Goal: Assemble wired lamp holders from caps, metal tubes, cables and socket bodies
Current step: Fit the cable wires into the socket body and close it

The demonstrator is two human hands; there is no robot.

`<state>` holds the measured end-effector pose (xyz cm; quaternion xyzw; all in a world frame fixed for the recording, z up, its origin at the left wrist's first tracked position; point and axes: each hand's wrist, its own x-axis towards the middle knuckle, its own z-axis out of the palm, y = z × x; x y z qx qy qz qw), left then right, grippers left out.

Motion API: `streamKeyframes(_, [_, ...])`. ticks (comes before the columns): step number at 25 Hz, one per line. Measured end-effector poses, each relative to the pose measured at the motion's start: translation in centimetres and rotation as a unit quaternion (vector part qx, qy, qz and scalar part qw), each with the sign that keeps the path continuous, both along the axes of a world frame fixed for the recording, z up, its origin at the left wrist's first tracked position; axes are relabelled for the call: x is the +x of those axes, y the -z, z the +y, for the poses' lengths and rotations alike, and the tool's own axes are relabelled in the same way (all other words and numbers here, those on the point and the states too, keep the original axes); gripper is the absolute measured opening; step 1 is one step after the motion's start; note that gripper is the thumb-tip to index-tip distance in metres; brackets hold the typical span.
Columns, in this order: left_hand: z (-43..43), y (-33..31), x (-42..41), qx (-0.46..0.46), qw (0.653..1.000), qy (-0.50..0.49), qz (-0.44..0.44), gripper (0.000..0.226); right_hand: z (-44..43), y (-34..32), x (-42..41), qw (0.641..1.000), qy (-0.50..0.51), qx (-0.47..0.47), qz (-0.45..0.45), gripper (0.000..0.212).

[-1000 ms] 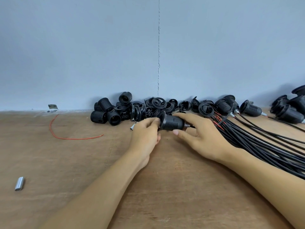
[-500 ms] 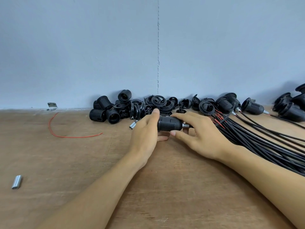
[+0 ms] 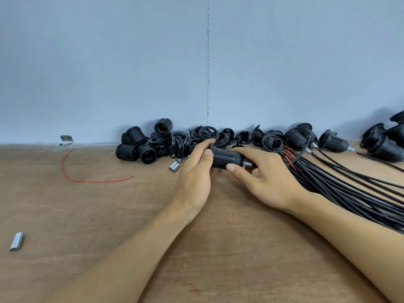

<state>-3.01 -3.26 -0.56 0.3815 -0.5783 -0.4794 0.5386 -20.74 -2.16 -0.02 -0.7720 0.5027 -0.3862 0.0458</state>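
Observation:
A black ribbed lamp holder [image 3: 226, 158] lies sideways just above the wooden table [image 3: 131, 215], held between both hands. My left hand [image 3: 194, 171] grips its left, open end with thumb and fingers. My right hand [image 3: 264, 176] pinches its right end, where a short metal tube [image 3: 248, 164] and black cable stick out. Loose black socket bodies [image 3: 136, 147] and caps [image 3: 205, 134] are heaped along the wall behind. A bundle of black cables [image 3: 341, 182] with red wire tips fans out to the right.
Two small metal tubes [image 3: 174, 165] lie left of my left hand. Another metal tube [image 3: 16, 241] rests near the table's left edge. A loose red wire [image 3: 87, 181] curves across the left side. Assembled wired holders [image 3: 333, 144] lie at the back right by the wall.
The holder's flared cap end is now hidden inside my left hand, which has closed further over it. My right thumb has shifted along the body.

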Motion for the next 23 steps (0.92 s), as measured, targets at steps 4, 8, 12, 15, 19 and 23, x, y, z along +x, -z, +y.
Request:
streamKeyframes(4, [-0.3,0.1,-0.1,-0.013,0.999,-0.03,-0.031,0.029,0.1,0.0,0.0,1.0,0.011,-0.008,0.017,0.032])
streamKeyframes(8, [-0.2,0.3,-0.3,0.009,0.998,-0.042,-0.04,0.029,0.2,0.1,0.2,0.998,0.04,0.002,0.049,0.045])
streamKeyframes(12, [0.3,0.3,-0.9,0.019,0.998,-0.05,-0.036,0.029,0.2,0.2,0.2,0.999,0.017,0.05,-0.006,0.046])
streamKeyframes(15, [0.5,-0.1,-1.1,-0.009,0.998,-0.066,-0.007,0.024,0.0,0.2,0.3,0.998,0.009,0.063,0.006,0.035])
streamKeyframes(19, [0.6,-0.4,-0.9,-0.032,0.994,-0.097,0.028,0.012,0.1,0.1,0.4,0.998,0.011,0.067,0.012,0.034])
streamKeyframes(23, [0.4,-0.5,-0.6,0.022,0.994,-0.095,0.038,0.024,0.2,0.2,0.5,0.999,0.019,0.047,0.005,0.037])
